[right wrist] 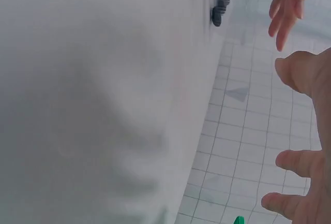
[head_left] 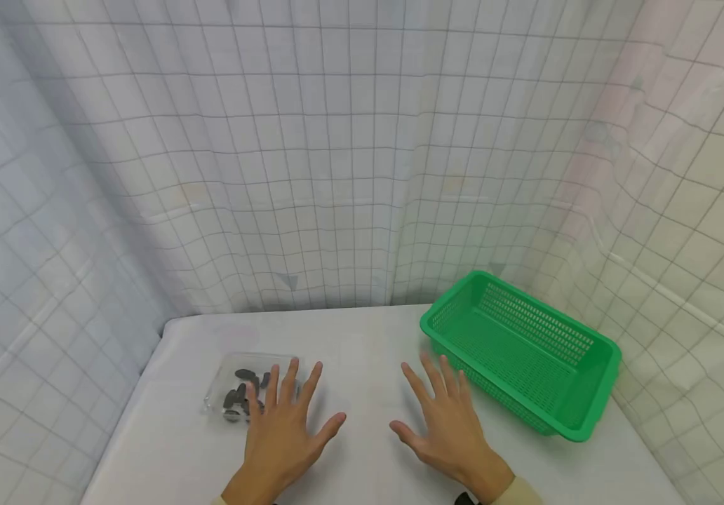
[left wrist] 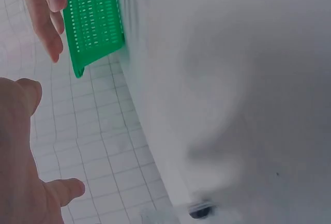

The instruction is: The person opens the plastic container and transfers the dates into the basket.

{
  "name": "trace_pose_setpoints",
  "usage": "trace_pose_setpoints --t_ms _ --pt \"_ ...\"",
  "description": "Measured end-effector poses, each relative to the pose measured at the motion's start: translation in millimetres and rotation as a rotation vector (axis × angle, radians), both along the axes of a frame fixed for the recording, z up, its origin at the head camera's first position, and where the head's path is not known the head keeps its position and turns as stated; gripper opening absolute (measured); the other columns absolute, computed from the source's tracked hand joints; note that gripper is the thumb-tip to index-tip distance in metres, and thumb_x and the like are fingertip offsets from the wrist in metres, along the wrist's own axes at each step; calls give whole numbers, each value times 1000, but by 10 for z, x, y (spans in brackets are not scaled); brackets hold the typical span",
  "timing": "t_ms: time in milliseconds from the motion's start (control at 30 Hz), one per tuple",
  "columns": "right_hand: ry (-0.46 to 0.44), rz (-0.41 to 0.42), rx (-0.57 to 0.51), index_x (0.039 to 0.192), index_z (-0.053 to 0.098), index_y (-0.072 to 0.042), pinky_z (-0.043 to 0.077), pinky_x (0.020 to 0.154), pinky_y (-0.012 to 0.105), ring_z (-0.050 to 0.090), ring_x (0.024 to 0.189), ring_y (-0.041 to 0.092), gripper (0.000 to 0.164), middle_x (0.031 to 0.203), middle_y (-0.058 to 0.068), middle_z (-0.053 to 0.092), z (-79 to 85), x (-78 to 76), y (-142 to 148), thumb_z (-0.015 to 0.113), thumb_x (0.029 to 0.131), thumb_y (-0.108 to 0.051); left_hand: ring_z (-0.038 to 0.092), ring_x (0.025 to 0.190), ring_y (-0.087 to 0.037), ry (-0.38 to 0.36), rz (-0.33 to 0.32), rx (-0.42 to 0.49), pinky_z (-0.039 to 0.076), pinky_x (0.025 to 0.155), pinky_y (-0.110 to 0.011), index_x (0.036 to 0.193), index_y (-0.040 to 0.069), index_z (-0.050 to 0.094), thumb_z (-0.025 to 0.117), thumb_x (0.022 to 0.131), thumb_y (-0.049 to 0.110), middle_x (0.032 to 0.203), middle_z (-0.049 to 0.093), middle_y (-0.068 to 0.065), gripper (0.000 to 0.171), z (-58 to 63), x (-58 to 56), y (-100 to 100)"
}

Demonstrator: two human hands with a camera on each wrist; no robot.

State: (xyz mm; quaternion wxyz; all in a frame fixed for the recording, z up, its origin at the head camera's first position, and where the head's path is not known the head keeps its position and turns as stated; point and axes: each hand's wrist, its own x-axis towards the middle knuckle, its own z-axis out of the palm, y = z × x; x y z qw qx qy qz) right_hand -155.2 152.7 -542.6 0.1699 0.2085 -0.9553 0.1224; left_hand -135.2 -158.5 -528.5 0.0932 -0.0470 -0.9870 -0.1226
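Observation:
My left hand [head_left: 283, 435] is held over the table with its fingers spread, holding nothing. Its fingers overlap a clear plastic tray [head_left: 215, 393] in the head view. Several dark, oval objects [head_left: 245, 375] lie in that tray, some hidden behind the fingers; they look like dark stones or shells. Fingers also spread, my right hand [head_left: 447, 431] hovers to the right of the middle and holds nothing. Beyond it, at the right, stands a green plastic basket [head_left: 520, 351] with perforated sides and no contents. In the right wrist view the dark objects [right wrist: 221, 1] show at the top.
A white-covered table [head_left: 362, 365] carries the tray and the basket. White, grid-patterned curtains [head_left: 349, 140] hang behind the table and along both sides. The basket's right end is close to the right curtain [head_left: 684, 280].

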Motion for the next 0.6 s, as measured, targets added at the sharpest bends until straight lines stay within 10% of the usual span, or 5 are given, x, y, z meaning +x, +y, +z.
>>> trace_pose_setpoints --t_ms 600 --pt "-81 203 -89 172 56 -18 46 126 79 53 163 55 80 177 19 55 -119 -42 -652 87 103 -47 16 172 -70 -199 206 164 5 129 -96 186 17 27 57 112 78 189 19 -36 99 2 -55 -981"
